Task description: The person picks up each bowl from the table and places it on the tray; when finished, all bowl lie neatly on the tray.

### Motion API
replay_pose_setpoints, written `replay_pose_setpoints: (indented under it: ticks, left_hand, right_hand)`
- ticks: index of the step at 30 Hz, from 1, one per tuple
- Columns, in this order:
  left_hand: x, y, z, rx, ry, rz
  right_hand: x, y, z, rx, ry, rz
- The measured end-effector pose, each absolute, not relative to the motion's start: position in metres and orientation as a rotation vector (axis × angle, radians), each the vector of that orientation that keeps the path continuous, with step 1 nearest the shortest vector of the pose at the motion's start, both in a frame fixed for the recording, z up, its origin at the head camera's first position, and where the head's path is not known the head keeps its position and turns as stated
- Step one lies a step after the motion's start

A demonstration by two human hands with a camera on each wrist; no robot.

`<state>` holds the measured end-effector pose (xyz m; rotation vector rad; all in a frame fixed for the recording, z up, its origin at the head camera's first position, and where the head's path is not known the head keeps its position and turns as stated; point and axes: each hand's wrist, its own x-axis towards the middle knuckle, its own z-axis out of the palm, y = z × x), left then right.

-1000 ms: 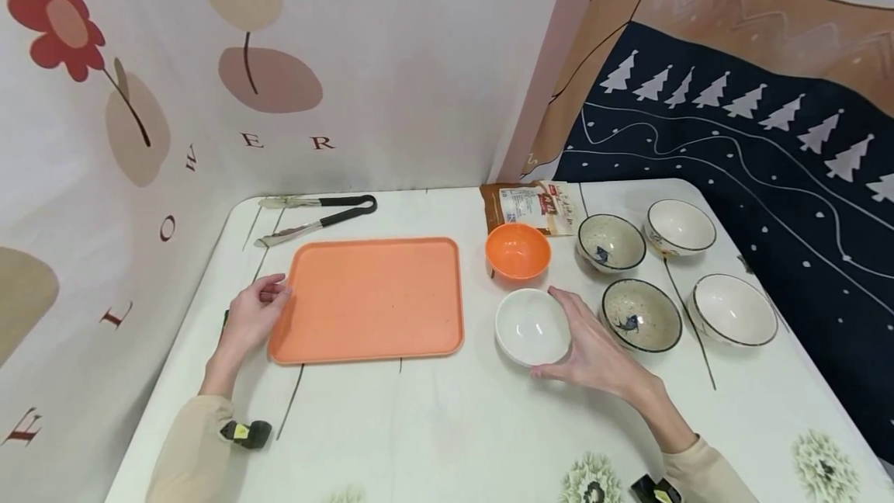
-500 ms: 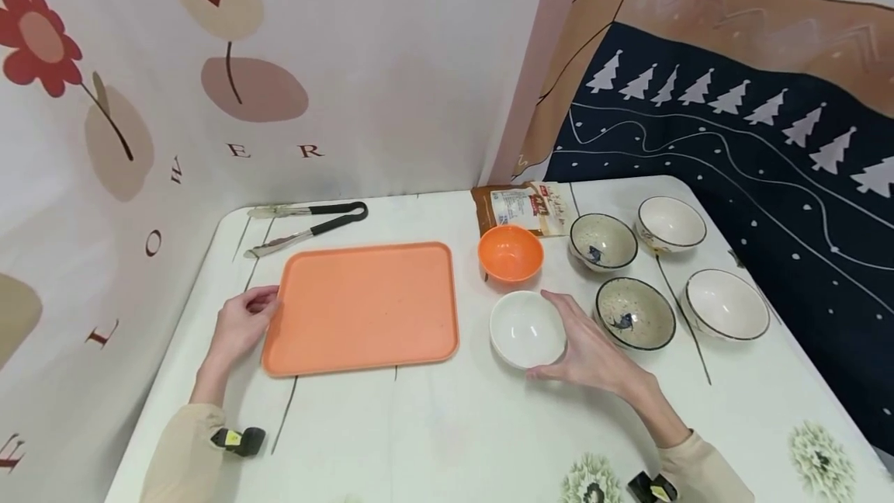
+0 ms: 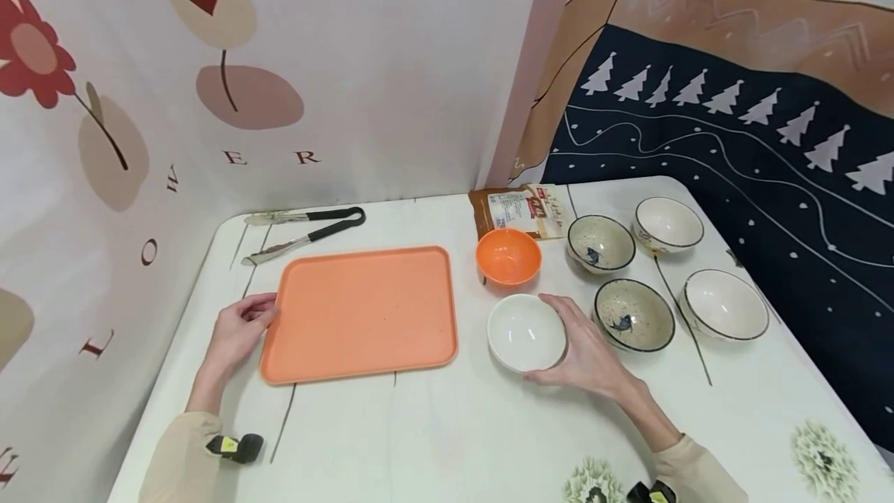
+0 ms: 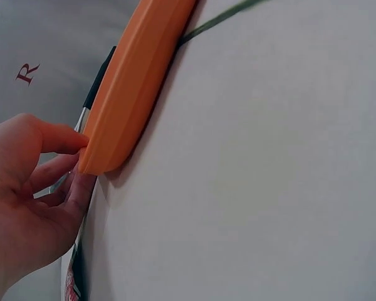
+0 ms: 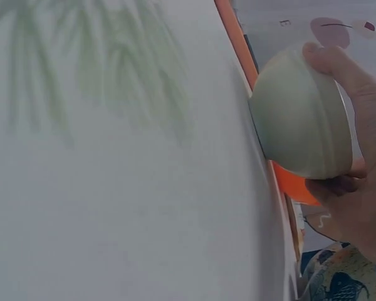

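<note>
My left hand [image 3: 237,336] is at the left edge of an orange rectangular tray [image 3: 363,317]. In the left wrist view, the thumb presses the tray rim and the fingers curl in beside and under it, pinching the edge. To the right of the tray, a small white bowl [image 3: 526,332] stands on the table, and my right hand [image 3: 583,352] grips it from its right side. In the right wrist view, thumb and fingers span the bowl [image 5: 297,119] on opposite sides, and some fingers are partly hidden.
Behind the white bowl stands an orange bowl [image 3: 508,256], with a brown and white food packet [image 3: 520,212] behind it. Two speckled bowls [image 3: 634,315] and two larger white bowls [image 3: 725,305] are at the right. Black-handled tongs [image 3: 307,233] lie behind the tray.
The left fingers have closed in on the tray's left rim. My right hand keeps its grip on the white bowl. The head view has shifted slightly.
</note>
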<state>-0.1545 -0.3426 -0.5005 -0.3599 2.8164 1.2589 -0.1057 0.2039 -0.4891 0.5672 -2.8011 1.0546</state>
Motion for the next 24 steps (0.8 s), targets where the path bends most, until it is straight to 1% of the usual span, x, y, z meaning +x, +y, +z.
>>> replay_pose_setpoints:
  ticks: [8, 14, 24]
  left_hand:
    - [-0.153, -0.342, -0.501, -0.347, 2.81, 1.262]
    - [-0.152, -0.342, -0.499, -0.321, 2.809, 1.278]
    - [-0.152, -0.343, -0.501, -0.309, 2.819, 1.275]
  right_hand:
    - [-0.109, 0.202, -0.493, 0.596, -2.741, 1.122]
    - [-0.115, 0.195, -0.487, 0.621, -2.697, 1.215]
    - [-0.129, 0.162, -0.475, 0.748, -2.612, 1.332]
